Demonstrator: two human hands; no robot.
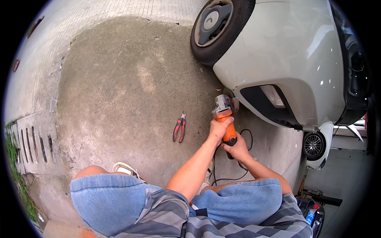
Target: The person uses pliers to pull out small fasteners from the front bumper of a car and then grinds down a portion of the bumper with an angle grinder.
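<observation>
An orange angle grinder [227, 123] with a grey metal head is held in both my hands. My left hand [218, 129] wraps round the body just behind the head. At the rear end, my right hand [237, 149] is closed round the grip. The grinder's disc [228, 93] is up against the lower edge of a light-coloured car bumper [258, 85], partly hidden by the guard; whether it touches cannot be made out. A small orange glint shows beside the disc. Pliers [181, 127] with red and black handles lie on the concrete left of my hands.
The car's front wheel [214, 23] stands at the top, beyond the bumper. A black cord [241, 175] loops on the ground near my right leg. A slotted drain cover [33, 143] lies at far left. Another car's wheel [313, 144] and a dark vehicle [311, 212] are at right.
</observation>
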